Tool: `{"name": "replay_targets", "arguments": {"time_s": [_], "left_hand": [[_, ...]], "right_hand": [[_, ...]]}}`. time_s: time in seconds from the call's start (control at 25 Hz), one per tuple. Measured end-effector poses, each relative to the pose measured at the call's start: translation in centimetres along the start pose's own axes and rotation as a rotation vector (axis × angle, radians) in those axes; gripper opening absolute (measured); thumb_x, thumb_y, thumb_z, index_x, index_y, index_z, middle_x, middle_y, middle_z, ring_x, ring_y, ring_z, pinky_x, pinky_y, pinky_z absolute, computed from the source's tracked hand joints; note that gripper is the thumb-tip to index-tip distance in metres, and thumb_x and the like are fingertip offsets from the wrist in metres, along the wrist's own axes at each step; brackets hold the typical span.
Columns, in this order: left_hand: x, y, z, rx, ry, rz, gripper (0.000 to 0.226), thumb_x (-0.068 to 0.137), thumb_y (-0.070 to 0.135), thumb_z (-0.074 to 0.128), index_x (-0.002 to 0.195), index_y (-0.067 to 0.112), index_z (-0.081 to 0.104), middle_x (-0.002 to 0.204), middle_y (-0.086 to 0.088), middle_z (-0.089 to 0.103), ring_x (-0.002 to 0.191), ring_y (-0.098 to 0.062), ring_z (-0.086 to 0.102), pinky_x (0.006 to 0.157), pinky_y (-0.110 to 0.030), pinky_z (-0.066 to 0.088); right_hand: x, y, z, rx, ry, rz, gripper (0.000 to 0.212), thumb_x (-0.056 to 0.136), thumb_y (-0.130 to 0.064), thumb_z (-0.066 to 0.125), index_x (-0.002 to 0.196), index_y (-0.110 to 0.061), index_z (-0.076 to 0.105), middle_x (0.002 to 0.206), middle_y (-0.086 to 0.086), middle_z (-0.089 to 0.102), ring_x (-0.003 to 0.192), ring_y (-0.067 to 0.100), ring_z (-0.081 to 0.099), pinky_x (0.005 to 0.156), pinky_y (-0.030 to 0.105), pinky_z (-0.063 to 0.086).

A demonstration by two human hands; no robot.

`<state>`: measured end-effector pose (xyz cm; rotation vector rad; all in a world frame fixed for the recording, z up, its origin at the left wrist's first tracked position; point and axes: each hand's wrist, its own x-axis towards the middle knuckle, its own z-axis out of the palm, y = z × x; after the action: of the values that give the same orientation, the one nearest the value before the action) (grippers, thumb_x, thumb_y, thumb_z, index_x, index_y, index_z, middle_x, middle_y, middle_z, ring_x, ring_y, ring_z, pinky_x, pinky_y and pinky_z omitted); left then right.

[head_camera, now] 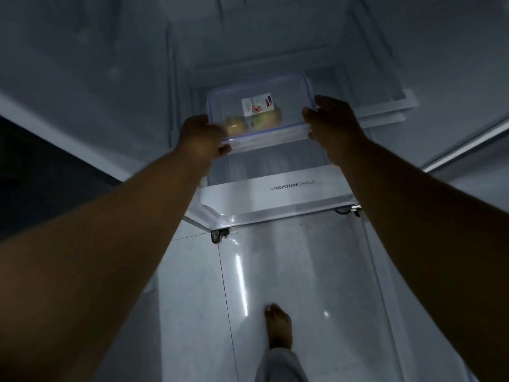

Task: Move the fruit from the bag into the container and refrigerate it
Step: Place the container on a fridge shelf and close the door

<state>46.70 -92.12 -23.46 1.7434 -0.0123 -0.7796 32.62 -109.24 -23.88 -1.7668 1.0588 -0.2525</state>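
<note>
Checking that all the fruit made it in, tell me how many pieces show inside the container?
2 that I can make out through the lid of the container: one fruit near the left hand, another partly under the label. More may be hidden.

Home kitchen, open fridge (275,64), crisper drawer (275,194), tiled floor (303,271)

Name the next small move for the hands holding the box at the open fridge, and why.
Probably slide the box deeper onto the shelf, then let go. Left hand and right hand grip its sides, lid on, fruit inside.
</note>
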Motion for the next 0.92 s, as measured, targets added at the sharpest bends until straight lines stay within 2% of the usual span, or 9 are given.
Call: {"name": "replay_targets", "arguments": {"time_s": [0.2, 0.32, 0.4, 0.52, 0.64, 0.72, 0.8, 0.88, 0.92], "left_hand": [[5.5, 1.1, 0.8, 0.095, 0.027, -0.045, 0.03, 0.09, 0.005, 0.059, 0.12, 0.002, 0.058, 0.119, -0.017, 0.061, 0.09, -0.027, 0.064, 0.067, -0.035, 0.061], [7.6, 1.7, 1.0, 0.097, 0.013, -0.008, 0.014, 0.097, 0.003, 0.046, 0.107, 0.005, 0.055, 0.107, -0.011, 0.055, 0.096, -0.025, 0.058, 0.058, -0.032, 0.06], [8.5, 1.8, 1.0, 0.19, 0.023, 0.033, 0.014, 0.097, 0.006, 0.045, 0.096, 0.014, 0.056, 0.091, -0.003, 0.056, 0.087, -0.018, 0.061, 0.064, -0.03, 0.062], [9.3, 1.3, 0.8, 0.223, 0.058, 0.105, 0.03, 0.097, 0.01, 0.046, 0.125, 0.002, 0.055, 0.084, 0.004, 0.055, 0.084, -0.015, 0.064, 0.072, -0.026, 0.061], [9.5, 1.0, 1.4, 0.155, 0.089, 0.089, 0.035, 0.098, 0.016, 0.048, 0.129, -0.001, 0.05, 0.107, -0.01, 0.062, 0.105, -0.025, 0.065, 0.064, -0.024, 0.06], [8.9, 0.8, 1.4, 0.077, 0.144, 0.028, 0.04, 0.097, 0.024, 0.054, 0.128, -0.001, 0.05, 0.131, -0.022, 0.056, 0.091, -0.023, 0.064, 0.052, -0.023, 0.058], [7.9, 0.5, 1.0, 0.084, 0.181, -0.017, 0.044, 0.093, 0.031, 0.059, 0.124, 0.0, 0.054, 0.13, -0.021, 0.058, 0.083, -0.02, 0.062, 0.051, -0.024, 0.058], [5.4, 0.1, 0.1, 0.135, 0.179, -0.015, 0.031, 0.092, 0.033, 0.059, 0.104, 0.004, 0.061, 0.109, -0.013, 0.063, 0.075, -0.016, 0.06, 0.067, -0.03, 0.06], [3.7, -0.1, -0.3, 0.174, 0.143, 0.01, 0.029, 0.093, 0.031, 0.057, 0.104, 0.005, 0.062, 0.104, -0.008, 0.06, 0.077, -0.015, 0.06, 0.076, -0.033, 0.059]], "right_hand": [[5.7, 0.3, 1.0, 0.153, -0.031, 0.103, 0.041, 0.086, -0.014, 0.066, 0.122, 0.004, 0.056, 0.12, 0.024, 0.063, 0.104, 0.037, 0.066, 0.096, 0.05, 0.053], [7.8, 0.7, 1.9, 0.188, -0.022, 0.149, 0.048, 0.084, -0.007, 0.064, 0.126, 0.01, 0.05, 0.124, 0.027, 0.061, 0.108, 0.043, 0.063, 0.099, 0.057, 0.047], [8.7, 0.7, 2.2, 0.174, -0.024, 0.135, 0.052, 0.085, -0.006, 0.063, 0.131, 0.011, 0.045, 0.127, 0.026, 0.059, 0.117, 0.047, 0.057, 0.103, 0.056, 0.044], [9.2, 0.3, 2.8, 0.142, -0.053, 0.071, 0.051, 0.089, -0.012, 0.062, 0.137, -0.002, 0.047, 0.13, 0.017, 0.056, 0.121, 0.035, 0.057, 0.106, 0.042, 0.047], [9.0, 0.4, 2.8, 0.069, -0.054, 0.014, 0.056, 0.092, -0.024, 0.061, 0.144, -0.011, 0.041, 0.144, 0.011, 0.05, 0.123, 0.025, 0.054, 0.108, 0.032, 0.042], [7.9, 0.6, 2.7, 0.063, -0.027, -0.005, 0.059, 0.093, -0.027, 0.06, 0.146, -0.011, 0.038, 0.145, 0.01, 0.05, 0.123, 0.022, 0.054, 0.106, 0.03, 0.041], [6.3, 0.9, 2.0, 0.108, 0.003, 0.004, 0.045, 0.094, -0.025, 0.059, 0.135, -0.01, 0.05, 0.128, 0.003, 0.058, 0.113, 0.015, 0.056, 0.101, 0.028, 0.044], [3.7, 1.0, 1.1, 0.129, -0.005, -0.006, 0.005, 0.094, -0.023, 0.059, 0.095, -0.027, 0.058, 0.092, -0.011, 0.054, 0.082, 0.004, 0.052, 0.081, 0.025, 0.046], [2.3, 0.9, 0.6, 0.126, 0.002, -0.018, 0.012, 0.093, -0.023, 0.06, 0.086, -0.031, 0.053, 0.086, -0.012, 0.051, 0.078, 0.002, 0.049, 0.078, 0.024, 0.044]]}}
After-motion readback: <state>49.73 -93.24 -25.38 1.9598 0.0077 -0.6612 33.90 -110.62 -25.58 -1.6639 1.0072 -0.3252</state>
